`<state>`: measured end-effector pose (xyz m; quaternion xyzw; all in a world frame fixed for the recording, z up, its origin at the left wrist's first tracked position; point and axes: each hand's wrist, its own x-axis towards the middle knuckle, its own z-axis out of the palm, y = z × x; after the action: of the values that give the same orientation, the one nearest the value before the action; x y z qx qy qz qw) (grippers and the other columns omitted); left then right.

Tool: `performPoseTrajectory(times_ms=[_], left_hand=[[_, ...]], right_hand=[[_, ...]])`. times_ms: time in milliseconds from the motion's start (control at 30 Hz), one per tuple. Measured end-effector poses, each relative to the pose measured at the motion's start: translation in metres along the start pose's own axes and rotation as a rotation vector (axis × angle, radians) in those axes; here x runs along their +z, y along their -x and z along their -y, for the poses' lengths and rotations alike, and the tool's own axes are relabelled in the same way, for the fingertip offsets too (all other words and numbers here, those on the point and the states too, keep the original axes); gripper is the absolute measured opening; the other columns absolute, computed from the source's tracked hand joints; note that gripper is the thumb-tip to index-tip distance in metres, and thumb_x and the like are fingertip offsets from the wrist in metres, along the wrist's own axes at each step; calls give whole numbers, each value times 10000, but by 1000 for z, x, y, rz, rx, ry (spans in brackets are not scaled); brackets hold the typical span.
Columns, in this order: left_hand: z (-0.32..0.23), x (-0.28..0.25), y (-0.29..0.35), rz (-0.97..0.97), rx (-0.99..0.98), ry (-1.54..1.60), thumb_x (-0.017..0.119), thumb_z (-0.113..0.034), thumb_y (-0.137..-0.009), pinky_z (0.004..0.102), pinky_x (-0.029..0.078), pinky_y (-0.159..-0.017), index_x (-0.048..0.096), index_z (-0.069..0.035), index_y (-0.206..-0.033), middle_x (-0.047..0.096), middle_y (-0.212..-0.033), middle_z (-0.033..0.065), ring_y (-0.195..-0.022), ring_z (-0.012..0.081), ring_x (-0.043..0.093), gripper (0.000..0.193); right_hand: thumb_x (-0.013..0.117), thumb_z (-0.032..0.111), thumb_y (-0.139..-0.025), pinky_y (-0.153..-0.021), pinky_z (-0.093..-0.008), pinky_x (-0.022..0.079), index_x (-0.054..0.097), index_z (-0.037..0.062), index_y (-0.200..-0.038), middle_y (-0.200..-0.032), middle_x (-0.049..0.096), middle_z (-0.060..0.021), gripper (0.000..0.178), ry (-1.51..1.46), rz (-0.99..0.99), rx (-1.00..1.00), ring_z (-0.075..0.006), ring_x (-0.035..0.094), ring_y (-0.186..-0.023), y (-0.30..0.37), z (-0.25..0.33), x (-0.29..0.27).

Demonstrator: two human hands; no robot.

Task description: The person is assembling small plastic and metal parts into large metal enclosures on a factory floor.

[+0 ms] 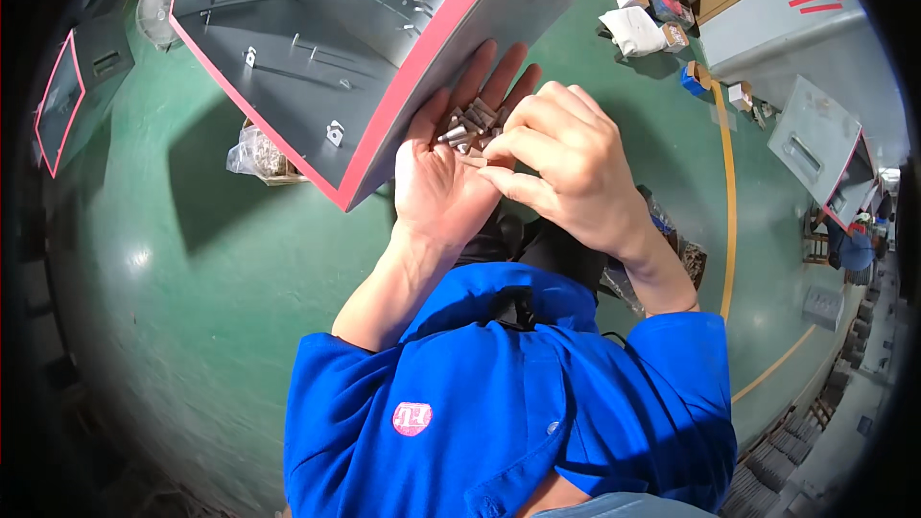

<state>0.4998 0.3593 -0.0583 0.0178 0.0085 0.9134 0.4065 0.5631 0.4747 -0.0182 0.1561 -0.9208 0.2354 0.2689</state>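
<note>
Small, silvery-grey metal cylinders point(467, 125) lie in a loose heap on the upturned palm of the left hand point(436, 182), pointing various ways, many touching one another; the right hand's point(566, 153) fingers partly hide the heap's right side.

Left hand point(434, 177) palm up, near 12 o'clock, small metal cylinders point(472, 123) lying on it. Right hand point(568, 149) at their 3 o'clock, fingertips close in. Red-edged grey cabinet point(391, 101) 11 o'clock, yellow floor line point(728, 182) 3 o'clock.
</note>
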Motion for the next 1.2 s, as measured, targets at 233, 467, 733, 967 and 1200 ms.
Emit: performPoseTrajectory(times_ms=[233, 467, 733, 967, 1200], left_hand=[[-3, 3, 3, -77, -22, 90, 382, -223, -951, 476, 205, -1128, 381, -9, -1364, 309, -1451, 190, -1360, 354, 246, 465], [1, 12, 7, -2, -77, 67, 326, -216, -959, 462, 150, -1150, 340, 2, -1384, 249, -1477, 189, -1385, 342, 182, 478], [5, 20, 16, 4, -80, 53, 322, -205, -959, 460, 150, -1152, 325, 13, -1386, 241, -1479, 190, -1388, 338, 175, 479], [4, 24, 17, -69, -43, 149, 345, -177, -943, 459, 159, -1153, 351, 36, -1362, 283, -1462, 189, -1388, 325, 182, 471], [-8, 15, 23, -136, 18, 157, 296, -92, -927, 423, 113, -1168, 279, -25, -1418, 229, -1505, 112, -1411, 263, 131, 496]], right_hand=[[729, 42, -656, -625, -277, 449, 631, 35, -744, -715, 615, -31, 133, -88, -104, 123, -166, 575, -669, -18, 2, -26], [704, -25, -758, -623, -201, 458, 638, -26, -834, -779, 636, -27, 100, -190, -620, 183, -62, 561, -674, -66, -29, -60], [714, -9, -751, -627, -201, 457, 667, -12, -840, -774, 659, -20, 100, -206, -714, 76, -54, 562, -677, -82, -45, -49], [690, 4, -757, -663, -215, 478, 664, -9, -834, -761, 663, -40, 82, -171, -749, 53, -73, 599, -709, -94, -54, -49], [696, 21, -748, -614, -298, 462, 607, 30, -771, -715, 612, -75, 93, -206, -821, -11, -186, 587, -678, -116, -50, -19]])
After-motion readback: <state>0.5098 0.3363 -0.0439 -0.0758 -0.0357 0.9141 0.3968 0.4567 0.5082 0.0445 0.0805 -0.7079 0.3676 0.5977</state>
